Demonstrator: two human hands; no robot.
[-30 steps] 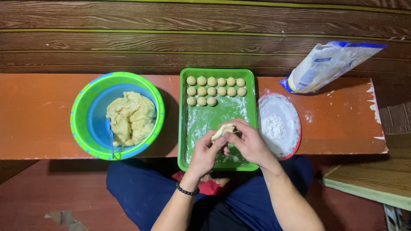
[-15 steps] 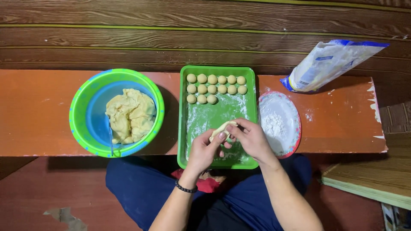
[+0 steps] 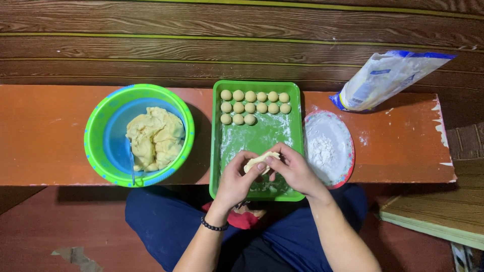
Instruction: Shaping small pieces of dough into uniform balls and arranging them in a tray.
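left hand point(image 3: 236, 180): fingers curled round a small piece of dough point(image 3: 260, 161), thumb on its near edge
right hand point(image 3: 293, 170): pinching the same piece from the other side, fingertips on top
dough piece: flattish, held between both my hands, above the near half of the green tray point(image 3: 218, 146)
tray: floured, three rows of dough balls point(image 3: 255, 107) at the far end
left of tray: green-and-blue bowl point(image 3: 103, 130) with dough lump point(image 3: 155, 137)
right of tray: flour plate point(image 3: 345, 145), flour bag point(image 3: 387, 78) behind it
all on: orange bench point(image 3: 45, 133)
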